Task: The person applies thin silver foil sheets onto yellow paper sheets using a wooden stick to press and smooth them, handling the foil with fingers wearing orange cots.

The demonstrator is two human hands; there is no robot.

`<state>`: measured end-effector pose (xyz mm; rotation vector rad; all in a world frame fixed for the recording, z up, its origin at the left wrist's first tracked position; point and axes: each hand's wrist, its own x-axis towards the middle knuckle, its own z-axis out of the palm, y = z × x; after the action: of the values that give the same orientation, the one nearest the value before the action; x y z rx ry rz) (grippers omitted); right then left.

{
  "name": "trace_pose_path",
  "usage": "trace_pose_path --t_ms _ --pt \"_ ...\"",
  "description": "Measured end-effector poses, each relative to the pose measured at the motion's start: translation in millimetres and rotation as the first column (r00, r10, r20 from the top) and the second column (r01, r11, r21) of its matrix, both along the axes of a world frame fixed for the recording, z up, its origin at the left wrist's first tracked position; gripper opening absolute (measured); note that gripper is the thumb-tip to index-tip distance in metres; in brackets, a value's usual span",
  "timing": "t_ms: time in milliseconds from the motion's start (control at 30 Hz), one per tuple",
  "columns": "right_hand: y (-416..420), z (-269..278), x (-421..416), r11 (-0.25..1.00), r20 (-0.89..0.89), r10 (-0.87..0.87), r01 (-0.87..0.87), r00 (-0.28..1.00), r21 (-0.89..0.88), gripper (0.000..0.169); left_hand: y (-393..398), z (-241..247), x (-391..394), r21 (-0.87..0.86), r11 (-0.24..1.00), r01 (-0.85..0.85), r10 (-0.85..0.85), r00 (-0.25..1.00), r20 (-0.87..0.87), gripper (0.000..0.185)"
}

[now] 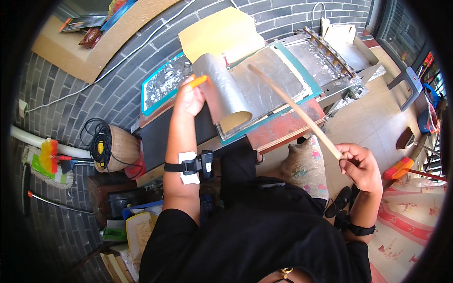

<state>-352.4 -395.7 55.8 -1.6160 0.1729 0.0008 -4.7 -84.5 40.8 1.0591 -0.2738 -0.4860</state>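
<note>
My left hand (191, 97) holds an orange-handled tool (199, 81), its working end not visible, at the left side of a curled sheet with a silvery, shiny outside (226, 93). The curl lies over the left part of a stack of flat sheets. My right hand (355, 164) grips one end of a long thin wooden stick (300, 111). The stick slants up and left, its far end over the grey sheet (272, 78) on top of the stack. Beneath is a teal mat (315, 85).
A blue-rimmed tray of dark and silvery scraps (166, 83) stands at the left. Yellow paper (219, 33) lies behind, by the brick wall. A metal frame with a bar (329, 53) is at the right. A patterned cushion (306, 168) is below the table edge.
</note>
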Motion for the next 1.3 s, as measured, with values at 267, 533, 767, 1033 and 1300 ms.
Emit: trace_pose_path --t_ms 267,533,767,1033,1300 --pt "12.2 2.5 23.0 0.998 -0.097 -0.020 0.015 0.995 -0.053 0.030 104.8 -12.7 18.4 -0.135 0.991 0.019 -0.021 1.000 -0.012 0.026" --pt "23.0 -1.2 41.2 0.984 -0.072 0.054 -0.065 0.996 -0.168 0.028 171.0 -17.9 7.3 -0.086 0.996 -0.018 0.020 1.000 0.022 0.038" --pt "30.7 5.2 51.8 0.983 -0.112 0.081 -0.098 0.990 -0.157 0.029 246.7 -44.6 3.2 0.057 0.978 -0.201 0.204 0.977 -0.069 0.039" --pt "51.5 3.3 78.8 0.949 -0.081 0.180 -0.195 0.980 -0.248 0.029 270.0 -51.6 2.1 0.408 0.902 -0.140 0.174 0.984 -0.046 0.037" --pt "100.7 10.7 124.2 0.682 -0.063 0.515 -0.454 0.855 -0.573 0.030 282.0 -59.9 8.6 0.663 0.729 -0.171 0.265 0.963 -0.043 0.033"
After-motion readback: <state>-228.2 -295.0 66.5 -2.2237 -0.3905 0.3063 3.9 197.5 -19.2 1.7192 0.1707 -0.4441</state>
